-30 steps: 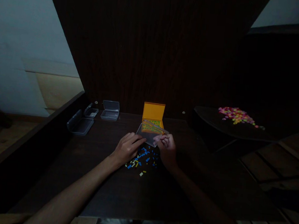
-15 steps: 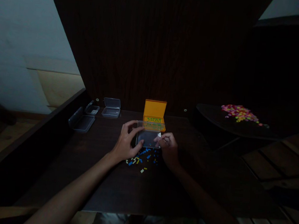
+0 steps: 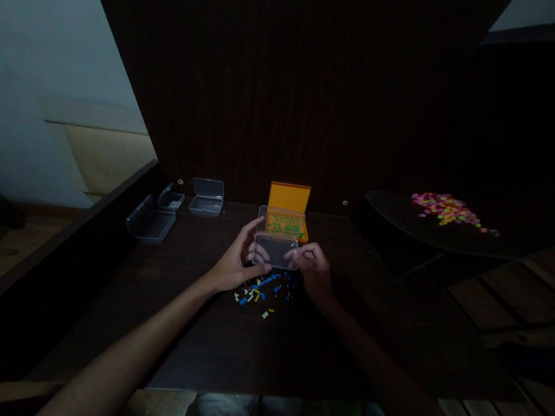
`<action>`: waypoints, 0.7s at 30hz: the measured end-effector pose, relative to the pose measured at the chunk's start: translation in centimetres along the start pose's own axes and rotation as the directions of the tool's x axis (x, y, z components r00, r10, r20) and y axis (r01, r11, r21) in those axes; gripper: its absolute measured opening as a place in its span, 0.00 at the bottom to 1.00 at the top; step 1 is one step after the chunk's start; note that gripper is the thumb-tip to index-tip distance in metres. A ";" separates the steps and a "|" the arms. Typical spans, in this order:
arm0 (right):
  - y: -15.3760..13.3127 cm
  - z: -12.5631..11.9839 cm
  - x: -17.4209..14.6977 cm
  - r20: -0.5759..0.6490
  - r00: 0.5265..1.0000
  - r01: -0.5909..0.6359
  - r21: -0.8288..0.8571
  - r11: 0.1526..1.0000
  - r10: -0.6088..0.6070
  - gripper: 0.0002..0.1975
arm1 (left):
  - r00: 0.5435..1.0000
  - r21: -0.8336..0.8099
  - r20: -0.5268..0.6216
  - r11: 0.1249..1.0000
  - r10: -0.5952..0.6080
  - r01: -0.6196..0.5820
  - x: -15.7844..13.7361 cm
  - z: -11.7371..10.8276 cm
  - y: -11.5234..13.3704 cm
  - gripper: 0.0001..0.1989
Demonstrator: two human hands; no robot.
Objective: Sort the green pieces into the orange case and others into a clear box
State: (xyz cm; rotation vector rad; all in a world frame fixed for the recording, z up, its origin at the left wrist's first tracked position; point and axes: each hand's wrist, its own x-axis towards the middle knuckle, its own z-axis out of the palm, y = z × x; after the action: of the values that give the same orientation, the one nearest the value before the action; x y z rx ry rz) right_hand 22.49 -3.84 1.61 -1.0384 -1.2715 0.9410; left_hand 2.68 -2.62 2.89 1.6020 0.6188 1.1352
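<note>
Tabletop of dark brown wood [image 3: 224, 353] ends in a straight near edge; a raised dark wooden side panel [image 3: 135, 188] borders its left, and open wood surface lies between the panel and the left hand [image 3: 239, 263]. Right of the table, a curved dark ledge [image 3: 389, 212] bears pink, red and yellow bits [image 3: 447, 209], its far part lost in shadow. Green pieces inside the open orange-yellow plastic box [image 3: 289, 197] show only through the raised lid of an open clear plastic box [image 3: 277, 250], held just in front. Below it lie small blue, yellow and pale pieces [image 3: 243, 301]. The left hand, widely spread, grips the clear box's left side; the right hand [image 3: 315, 267], fingers curled, meets its right edge, whether pinching something I cannot tell.
</note>
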 end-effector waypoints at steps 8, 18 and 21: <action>0.3 -1.6 0.4 0.299 0.928 0.344 -0.458 0.819 -0.223 0.08 | 0.985 -0.041 -0.174 0.999 -0.015 0.008 0.6 -2.7 -1.8 0.47; 0.3 -1.0 -0.3 0.618 0.778 0.558 -0.598 0.576 -0.112 0.12 | 0.966 0.070 -0.253 0.995 -0.053 0.073 0.0 -4.5 -3.4 0.46; 0.2 -0.7 -0.4 0.637 0.765 0.567 -0.597 0.568 -0.094 0.12 | 0.972 0.063 -0.227 0.996 -0.054 0.070 0.0 -3.9 -3.2 0.46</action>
State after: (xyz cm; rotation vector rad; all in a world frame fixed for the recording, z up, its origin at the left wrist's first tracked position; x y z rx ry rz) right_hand 23.15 -4.26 1.31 -1.0998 -2.4191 0.3273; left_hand -0.39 0.17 -0.05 1.5134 0.8603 1.2713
